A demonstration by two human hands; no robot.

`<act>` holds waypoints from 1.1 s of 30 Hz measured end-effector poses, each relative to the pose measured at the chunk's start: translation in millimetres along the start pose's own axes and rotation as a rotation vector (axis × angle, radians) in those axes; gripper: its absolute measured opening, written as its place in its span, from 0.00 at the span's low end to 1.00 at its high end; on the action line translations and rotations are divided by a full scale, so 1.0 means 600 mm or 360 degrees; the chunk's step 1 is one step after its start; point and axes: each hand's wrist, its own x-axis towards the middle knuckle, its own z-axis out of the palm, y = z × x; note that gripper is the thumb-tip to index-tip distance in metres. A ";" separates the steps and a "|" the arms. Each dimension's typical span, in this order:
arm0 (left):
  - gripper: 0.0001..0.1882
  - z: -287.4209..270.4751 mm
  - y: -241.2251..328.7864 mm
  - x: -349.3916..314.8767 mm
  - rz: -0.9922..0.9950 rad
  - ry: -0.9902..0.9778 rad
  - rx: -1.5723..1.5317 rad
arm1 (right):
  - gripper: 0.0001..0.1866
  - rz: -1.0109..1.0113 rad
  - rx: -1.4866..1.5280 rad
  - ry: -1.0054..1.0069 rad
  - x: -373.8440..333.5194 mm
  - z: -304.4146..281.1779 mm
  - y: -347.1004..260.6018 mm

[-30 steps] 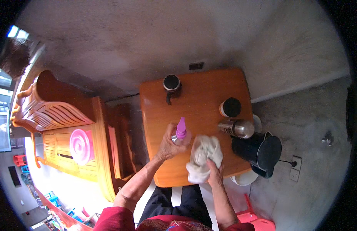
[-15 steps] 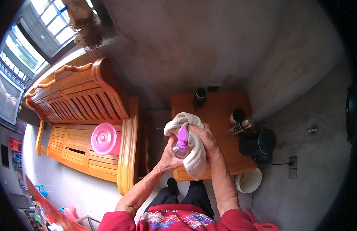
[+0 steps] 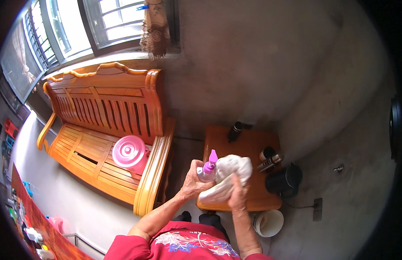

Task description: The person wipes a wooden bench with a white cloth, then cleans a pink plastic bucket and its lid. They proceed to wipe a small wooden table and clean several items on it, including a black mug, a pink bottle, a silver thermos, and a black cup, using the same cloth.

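My left hand [image 3: 195, 182] is wrapped round a clear pump bottle [image 3: 205, 175] with a purple pump head. Beside it, my right hand [image 3: 238, 193] grips a bunched white cloth [image 3: 232, 168]; the fingers are a little blurred. One end of the cloth hangs across under the bottle, near my left fingers. Both things are held up in front of me, above the near left part of a small wooden table [image 3: 218, 141].
On the table stand a dark bottle [image 3: 235, 131], a steel flask [image 3: 270, 163] and a black kettle [image 3: 284, 180]. A white bucket [image 3: 269, 223] is on the floor nearby. To the left, a wooden bench [image 3: 97, 147] bears a pink lidded bucket [image 3: 129, 152].
The cloth was draped around the bottle with both hands on it. Now my right hand has drawn it to the right, off the bottle's side. The view has turned toward the left.
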 end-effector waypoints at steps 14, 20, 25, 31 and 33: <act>0.32 -0.083 0.033 -0.086 0.0328 0.0002 0.0504 | 0.21 0.0603 0.0285 -0.0202 0.080 0.095 -0.012; 0.38 -0.115 0.037 -0.085 0.0257 -0.0208 -0.0090 | 0.24 0.0430 0.0401 -0.0428 0.046 0.083 -0.008; 0.39 -0.142 0.089 -0.080 -0.0024 -0.0616 -0.0645 | 0.18 0.0410 0.0044 -0.1038 -0.022 0.144 -0.063; 0.34 -0.147 0.103 -0.063 -0.0110 -0.0772 -0.0830 | 0.20 0.0191 -0.0213 -0.1046 -0.013 0.148 -0.077; 0.33 -0.112 0.087 -0.068 0.0172 -0.0359 -0.0989 | 0.18 0.0009 -0.0272 -0.0966 -0.004 0.143 -0.069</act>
